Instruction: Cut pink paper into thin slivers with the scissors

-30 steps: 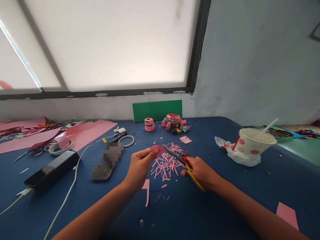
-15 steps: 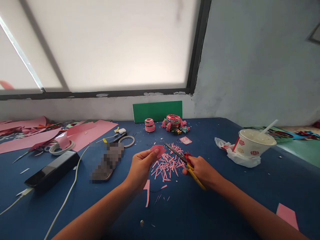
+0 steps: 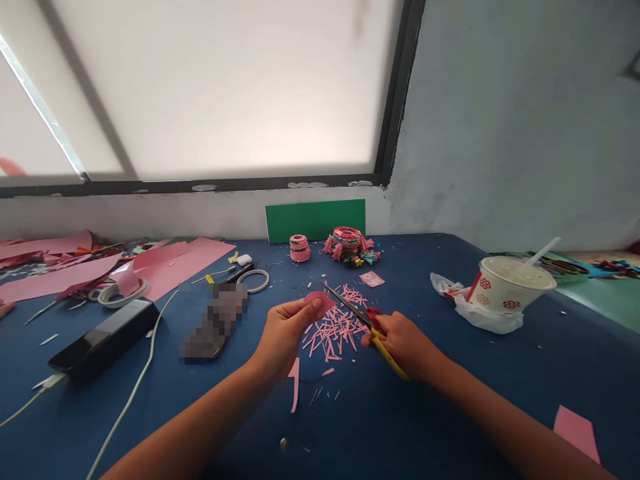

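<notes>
My left hand (image 3: 286,333) pinches a small piece of pink paper (image 3: 326,302) between thumb and fingers. In my right hand (image 3: 400,340) is a pair of scissors (image 3: 387,358) with yellow and red handles, its blades pointing up and left toward the paper. Whether the blades touch the paper I cannot tell. Beneath and beyond the hands lies a loose heap of thin pink paper strips (image 3: 333,337). Another pink paper scrap (image 3: 295,387) rests close to my left wrist.
Left of the hands are a pixelated phone-like object (image 3: 216,323), a black power bank (image 3: 103,340) with a white cable and large pink sheets (image 3: 185,267). Two paper crafts, a pink one (image 3: 300,249) and a multicoloured one (image 3: 350,247), stand behind. A lidded cup (image 3: 510,287) stands right.
My right hand and the scissors have shifted slightly left, closer to the paper. The pink paper in my left hand has turned and moved a little to the right.
</notes>
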Tool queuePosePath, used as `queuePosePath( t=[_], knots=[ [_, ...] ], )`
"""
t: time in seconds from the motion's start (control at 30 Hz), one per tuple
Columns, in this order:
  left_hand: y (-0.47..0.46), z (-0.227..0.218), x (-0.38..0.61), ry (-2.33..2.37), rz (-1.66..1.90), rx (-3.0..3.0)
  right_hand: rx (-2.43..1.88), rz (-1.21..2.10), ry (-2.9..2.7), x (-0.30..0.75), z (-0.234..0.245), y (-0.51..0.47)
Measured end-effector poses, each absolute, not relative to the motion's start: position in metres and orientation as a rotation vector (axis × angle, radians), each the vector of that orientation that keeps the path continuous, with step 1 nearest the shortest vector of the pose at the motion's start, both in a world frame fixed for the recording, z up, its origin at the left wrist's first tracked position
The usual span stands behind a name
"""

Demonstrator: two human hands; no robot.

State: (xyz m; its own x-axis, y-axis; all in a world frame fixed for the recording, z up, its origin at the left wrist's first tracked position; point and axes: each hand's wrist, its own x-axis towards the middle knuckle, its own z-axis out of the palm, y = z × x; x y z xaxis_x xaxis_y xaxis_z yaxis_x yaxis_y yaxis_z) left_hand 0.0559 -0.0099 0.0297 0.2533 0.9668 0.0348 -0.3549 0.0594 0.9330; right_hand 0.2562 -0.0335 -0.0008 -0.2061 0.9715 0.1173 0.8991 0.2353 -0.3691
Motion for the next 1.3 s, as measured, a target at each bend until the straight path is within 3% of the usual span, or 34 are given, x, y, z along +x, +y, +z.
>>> queuePosePath(
  t=[0.47, 0.8, 1.3],
  knots=[
    [-0.008, 0.031, 0.053, 0.763, 1.174, 1.07, -1.795, 0.457, -2.168, 0.258, -0.004, -0.033],
    [-0.004, 0.02, 0.054, 0.832, 1.153, 1.15, -1.666, 0.385, -2.152, 0.263, -0.004, -0.029],
    [0.024, 0.008, 0.038, 1.014, 1.188, 1.132, -2.006, 0.393, -1.892, 0.284, -0.001, -0.017]
  ],
)
